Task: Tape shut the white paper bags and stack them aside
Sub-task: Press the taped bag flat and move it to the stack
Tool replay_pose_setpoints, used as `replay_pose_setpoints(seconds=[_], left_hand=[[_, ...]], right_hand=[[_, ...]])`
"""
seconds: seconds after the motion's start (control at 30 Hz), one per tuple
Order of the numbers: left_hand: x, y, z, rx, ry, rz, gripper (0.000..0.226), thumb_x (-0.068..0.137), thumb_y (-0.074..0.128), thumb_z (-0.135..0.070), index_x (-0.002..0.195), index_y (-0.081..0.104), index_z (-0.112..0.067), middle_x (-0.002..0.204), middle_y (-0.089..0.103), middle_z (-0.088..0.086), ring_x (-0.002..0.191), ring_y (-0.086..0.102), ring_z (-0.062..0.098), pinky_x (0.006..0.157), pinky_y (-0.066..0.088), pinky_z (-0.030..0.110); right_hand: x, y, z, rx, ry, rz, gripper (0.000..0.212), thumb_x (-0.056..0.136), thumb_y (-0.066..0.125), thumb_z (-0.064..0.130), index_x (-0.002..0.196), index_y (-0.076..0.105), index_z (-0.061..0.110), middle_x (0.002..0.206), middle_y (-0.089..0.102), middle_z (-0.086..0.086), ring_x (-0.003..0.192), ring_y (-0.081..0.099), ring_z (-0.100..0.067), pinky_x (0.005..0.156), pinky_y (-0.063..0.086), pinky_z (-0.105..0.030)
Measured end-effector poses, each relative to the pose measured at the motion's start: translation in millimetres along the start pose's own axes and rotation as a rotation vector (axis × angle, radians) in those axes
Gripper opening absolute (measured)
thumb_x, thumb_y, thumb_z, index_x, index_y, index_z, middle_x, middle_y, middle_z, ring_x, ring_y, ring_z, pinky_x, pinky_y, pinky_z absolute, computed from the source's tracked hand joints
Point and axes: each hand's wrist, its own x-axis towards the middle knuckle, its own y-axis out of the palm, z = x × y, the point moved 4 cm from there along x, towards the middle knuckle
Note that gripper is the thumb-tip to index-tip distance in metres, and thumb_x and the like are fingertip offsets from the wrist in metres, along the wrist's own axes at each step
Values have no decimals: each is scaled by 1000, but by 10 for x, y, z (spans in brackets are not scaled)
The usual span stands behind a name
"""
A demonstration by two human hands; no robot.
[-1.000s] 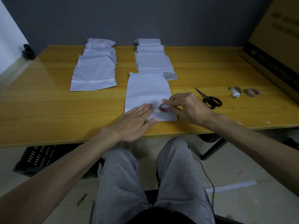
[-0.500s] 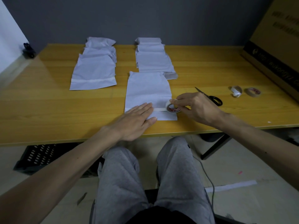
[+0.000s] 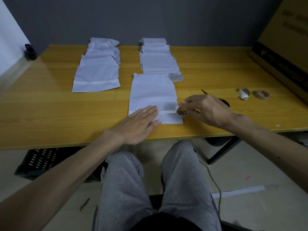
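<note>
Bag (image 3: 153, 92) lies flat at the counter's (image 3: 50, 105) 6 o'clock edge. Left hand (image 3: 138, 125), fingers straight, presses it. Right hand (image 3: 208, 110) pinches the roll (image 3: 183, 112) at the bag's 3 o'clock, tape (image 3: 166, 112) drawn across. The roll's red print is unreadable. Scissors (image 3: 225, 103) sit half hidden behind the right hand. Box (image 3: 283, 47) at 2 o'clock, lettering illegible.

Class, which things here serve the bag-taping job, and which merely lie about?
Job: bag in front; tape roll in right hand; left hand pressing the bag; taped stack; waiting pile; scissors.
Lying about: two spare rolls; cardboard box; black crate.
</note>
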Motion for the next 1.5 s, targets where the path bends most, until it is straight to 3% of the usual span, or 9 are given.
replay_pose_setpoints(seconds=[0.33,0.43,0.7,0.83,0.97,1.07,1.27,1.4,1.5], left_hand=[[5,-16,-4,6,-1,3,73,92,6,-60,154,4,-23,160,-6,-12,144,-9,-2,119,-5,23],[15,-21,-1,24,8,-8,77,89,4,-63,154,6,-22,161,-5,-12,145,-8,-2,119,-4,24],[-2,-8,-4,59,9,-22,77,89,4,-64,154,3,-23,160,-7,-12,144,-10,-1,120,-3,26],[0,-31,-27,79,10,-29,76,90,6,-63,154,3,-21,161,-5,-9,145,-8,1,120,-2,27],[-4,-78,-71,123,10,-67,70,96,14,-58,154,9,-19,162,1,-6,147,-2,6,120,2,28],[-18,-113,-85,144,11,-98,70,96,14,-58,154,15,-18,162,7,-5,148,5,9,120,6,30],[-18,-128,-101,181,-4,-103,69,98,15,-58,154,15,-18,162,8,-6,148,5,8,120,7,30],[-50,-109,-62,206,-18,-146,70,95,12,-59,153,19,-18,161,13,-4,147,8,8,120,9,31],[-76,-115,-72,212,-30,-148,70,94,9,-58,153,16,-22,161,14,-4,147,8,8,121,8,33]], right_hand=[[70,-1,15,-84,-84,107,39,75,57,-7,107,70,10,100,66,-14,76,64,-37,48,50,-41],[111,49,-7,-96,-78,127,48,73,42,-4,109,69,12,104,64,-16,80,63,-38,53,48,-37],[201,139,46,-132,-70,157,48,81,34,1,113,68,14,108,61,-17,88,61,-39,73,48,-41],[229,106,108,-158,-65,126,51,74,51,-15,120,63,4,92,66,-17,78,61,-37,63,49,-39],[280,87,137,-93,-70,125,18,80,55,-3,93,65,4,79,66,-12,72,59,-34,60,49,-39],[267,78,110,-1,-42,129,20,81,58,-1,96,71,5,92,68,-13,80,63,-33,63,53,-41],[175,169,85,36,52,164,63,74,46,-20,127,61,10,116,57,-15,87,63,-37,70,54,-40],[140,163,99,84,189,32,48,90,51,-7,136,50,8,125,60,-14,100,62,-38,79,53,-41],[148,172,140,101,174,11,34,90,57,-2,124,59,4,119,64,-16,96,64,-40,75,54,-48]])
